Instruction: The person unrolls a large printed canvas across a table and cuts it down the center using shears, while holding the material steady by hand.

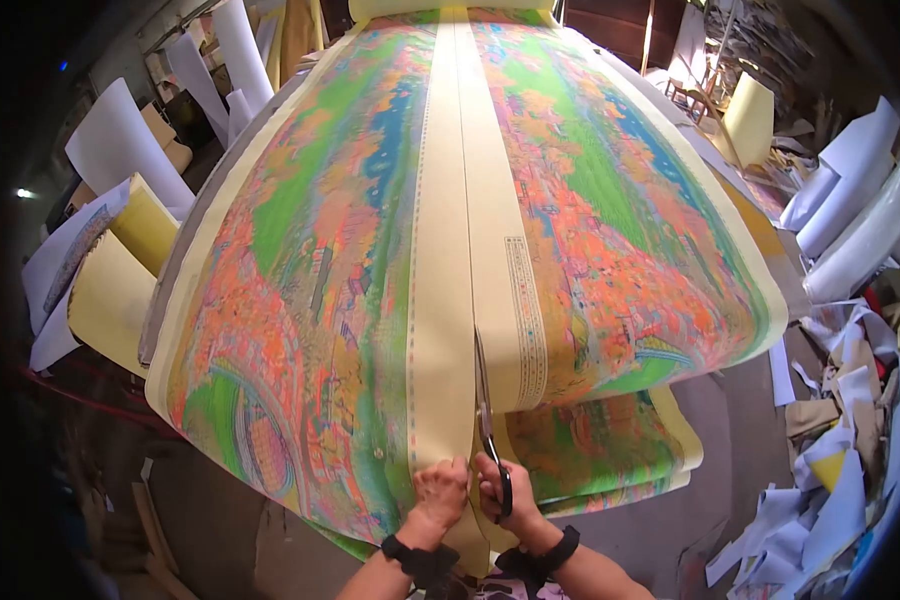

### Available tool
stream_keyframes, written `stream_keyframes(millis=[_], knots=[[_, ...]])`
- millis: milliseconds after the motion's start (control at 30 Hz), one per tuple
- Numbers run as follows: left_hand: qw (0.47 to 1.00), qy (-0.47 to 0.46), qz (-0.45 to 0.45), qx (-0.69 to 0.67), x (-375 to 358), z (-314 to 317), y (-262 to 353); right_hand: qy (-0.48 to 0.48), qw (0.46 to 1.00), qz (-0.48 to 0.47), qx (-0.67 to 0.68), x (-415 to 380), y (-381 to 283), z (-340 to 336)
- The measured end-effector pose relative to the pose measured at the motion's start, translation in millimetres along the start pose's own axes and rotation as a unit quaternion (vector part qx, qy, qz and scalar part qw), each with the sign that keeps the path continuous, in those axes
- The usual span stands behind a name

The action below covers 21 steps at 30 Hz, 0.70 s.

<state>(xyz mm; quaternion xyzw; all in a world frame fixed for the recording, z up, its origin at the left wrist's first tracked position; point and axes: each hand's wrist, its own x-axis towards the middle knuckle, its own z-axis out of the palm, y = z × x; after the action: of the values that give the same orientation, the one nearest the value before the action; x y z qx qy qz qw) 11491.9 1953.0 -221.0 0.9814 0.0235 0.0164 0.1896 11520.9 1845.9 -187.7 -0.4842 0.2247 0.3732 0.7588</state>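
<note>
1. At the far left, rolled sheets (120,150) are standing on end beside the work, probably to save room
2. The left printed panel (300,300) is lying spread out and sloping toward us, its pattern facing up so that we are seeing its borders
3. Our left hand (442,492) is clenching, its fingers curling onto the near part of the pale strip (443,380), seemingly to steady the material beside the slit
4. The scissors (486,425) are pointing away from us, their blades lying at the slit between the panels and lining up with the thin dark line (466,200) running up the middle
5. Our right hand (518,495) is grasping the black scissor handles, the fingers wrapping round them, likely for a firm hold close to our body
6. The right printed panel (630,290) is lying level with the left one farther up, while its near end is curving above a folded printed layer (590,450)
7. At the far right, paper scraps (800,510) are lying heaped, apart from the panels
</note>
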Motion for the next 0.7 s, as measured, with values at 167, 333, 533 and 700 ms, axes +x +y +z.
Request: stream_keyframes(millis=[167,333,533,700], knots=[[0.998,-0.052,-0.011,-0.013,9.8,-5.7,-2.4,-0.005,1.000,0.004,0.026,66.0,-82.5,28.4],[0.992,-0.124,-0.023,-0.027,7.4,28.6,-25.0,0.006,1.000,-0.009,0.012,149.6,-158.0,51.3],[0.987,-0.137,-0.043,-0.072,24.3,84.9,-53.1,0.004,0.998,-0.047,-0.049,269.5,-247.1,80.8],[0.942,-0.298,-0.052,-0.147,72.4,86.7,-69.5,-0.002,0.998,-0.024,-0.053,307.6,-283.5,82.9]])
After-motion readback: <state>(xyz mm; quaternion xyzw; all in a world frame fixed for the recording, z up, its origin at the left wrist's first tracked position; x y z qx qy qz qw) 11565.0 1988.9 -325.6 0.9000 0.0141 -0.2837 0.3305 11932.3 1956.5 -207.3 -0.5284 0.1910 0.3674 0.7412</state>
